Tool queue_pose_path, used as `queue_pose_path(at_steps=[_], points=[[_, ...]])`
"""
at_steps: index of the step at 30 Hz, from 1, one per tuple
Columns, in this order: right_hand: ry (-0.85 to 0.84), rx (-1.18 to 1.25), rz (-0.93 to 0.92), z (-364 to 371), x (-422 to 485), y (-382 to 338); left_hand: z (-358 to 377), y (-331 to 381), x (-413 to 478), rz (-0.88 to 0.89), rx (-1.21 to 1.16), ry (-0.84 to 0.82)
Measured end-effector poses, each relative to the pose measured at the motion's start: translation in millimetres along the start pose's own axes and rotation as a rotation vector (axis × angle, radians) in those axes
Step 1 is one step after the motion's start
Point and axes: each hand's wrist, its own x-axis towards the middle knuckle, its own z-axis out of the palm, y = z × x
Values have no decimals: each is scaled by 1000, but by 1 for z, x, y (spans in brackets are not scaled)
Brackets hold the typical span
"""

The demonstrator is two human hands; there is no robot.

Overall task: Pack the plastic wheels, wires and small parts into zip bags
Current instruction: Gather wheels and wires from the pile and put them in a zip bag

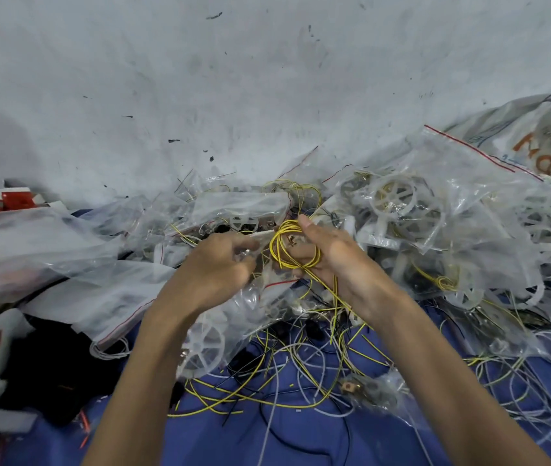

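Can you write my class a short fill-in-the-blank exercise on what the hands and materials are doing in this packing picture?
1. The coil of wire looped around the right hand is ____ in colour.
2. The cloth under the loose wires is ____.
3. The zip bags have a ____ line along the seal.
4. The plastic wheel lies inside a ____.

Missing words: yellow; blue; red; bag

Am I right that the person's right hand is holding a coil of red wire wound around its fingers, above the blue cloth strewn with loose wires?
Not quite: the coil of wire is yellow, not red. The head view shows it looped around the fingers of the right hand, above the blue cloth strewn with loose wires, as you said.
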Motion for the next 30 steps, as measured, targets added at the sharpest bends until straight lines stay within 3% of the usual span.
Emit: queue_pose_path(at_steps=[3,5,13,17,19,23,26,30], points=[[-42,82,120,-4,1,4,-5,-3,-2,-51,-216,-22],[-65,-156,130,-7,-1,6,-5,-3,-2,-62,-268,-18],[-507,-1090,-337,31,-2,-33,-15,10,-10,112,-147,-56],[-739,-1568,-56,47,1,-30,-20,12,-15,130,-201,-137],[-705,-1594,-2,53,2,-25,-16,16,-15,141,-223,-145],[-658,-1335,21,67,0,-26,-16,16,-11,74,-336,-80],[-625,-1471,239,69,1,-18,-16,12,-11,40,-356,-93],[-515,-1469,90,78,8,-18,-21,11,-12,54,-406,-69]])
